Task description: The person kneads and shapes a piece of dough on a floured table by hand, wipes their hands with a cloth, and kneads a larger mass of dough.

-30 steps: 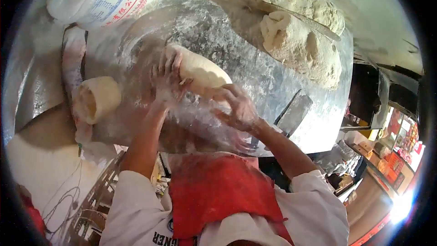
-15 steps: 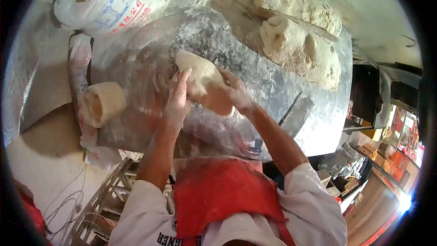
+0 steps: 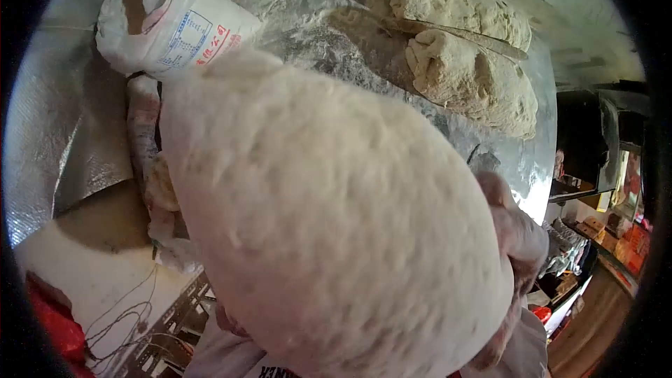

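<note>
A large, flattened piece of floured dough [image 3: 329, 217] fills the middle of the view, raised close to the camera. My right hand [image 3: 514, 227] grips its right edge, the fingers curled partly behind it. The dough covers my left hand completely. Behind it lies the floured metal worktop [image 3: 490, 140], where two big lumps of dough, a far one [image 3: 455, 3] and a nearer one [image 3: 476, 84], rest at the back right. A narrow flat strip [image 3: 483, 40] lies between those lumps.
An open white sack [image 3: 189, 21] with blue and red print stands at the back left. A pale rounded piece [image 3: 161, 183] shows partly past the dough's left edge. Beside it runs a plastic-wrapped length [image 3: 143, 122]. Cords [image 3: 129, 322] hang at lower left; cluttered shelves [image 3: 567, 252] stand right.
The dough has come up from the worktop toward the camera and looks much larger. My right hand has risen with it. My left hand, visible on the dough before, is now hidden.
</note>
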{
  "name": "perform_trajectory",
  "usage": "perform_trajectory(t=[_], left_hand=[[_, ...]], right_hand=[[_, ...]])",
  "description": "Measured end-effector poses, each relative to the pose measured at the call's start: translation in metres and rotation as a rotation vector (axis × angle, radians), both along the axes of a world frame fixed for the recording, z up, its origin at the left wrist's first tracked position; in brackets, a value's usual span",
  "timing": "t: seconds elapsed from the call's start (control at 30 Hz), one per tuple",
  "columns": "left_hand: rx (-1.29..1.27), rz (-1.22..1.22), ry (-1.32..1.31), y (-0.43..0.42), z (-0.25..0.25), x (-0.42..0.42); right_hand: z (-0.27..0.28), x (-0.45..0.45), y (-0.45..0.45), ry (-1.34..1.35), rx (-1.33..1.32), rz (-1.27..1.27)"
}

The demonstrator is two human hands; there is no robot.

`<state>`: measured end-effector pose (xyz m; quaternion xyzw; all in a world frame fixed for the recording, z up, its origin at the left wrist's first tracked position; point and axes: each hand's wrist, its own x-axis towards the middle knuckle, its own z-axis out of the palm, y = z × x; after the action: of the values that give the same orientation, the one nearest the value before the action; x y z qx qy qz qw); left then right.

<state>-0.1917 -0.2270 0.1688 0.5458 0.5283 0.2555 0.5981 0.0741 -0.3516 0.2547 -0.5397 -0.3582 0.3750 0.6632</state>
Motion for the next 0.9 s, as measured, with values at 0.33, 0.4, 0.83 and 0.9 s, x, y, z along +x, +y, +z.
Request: perform_trajectory(t=[0.33,0.4,0.83,0.9], left_hand=[[-0.039,-0.033,0.018,-0.010,0.004,-0.009],[-0.043,-0.046,0.009,-0.010,0.004,-0.007],[-0.242,-0.229,-0.250,0.018,0.012,0.064],[-0.352,-0.265,-0.394,0.031,0.019,0.091]], right_hand=[[-0.002,-0.011,-0.015,0.019,-0.015,0.002],[-0.002,-0.012,-0.016,0.019,-0.015,0.003],[-0.015,-0.010,0.005,0.097,-0.032,0.005],[-0.023,-0.007,0.017,0.125,-0.035,-0.010]])
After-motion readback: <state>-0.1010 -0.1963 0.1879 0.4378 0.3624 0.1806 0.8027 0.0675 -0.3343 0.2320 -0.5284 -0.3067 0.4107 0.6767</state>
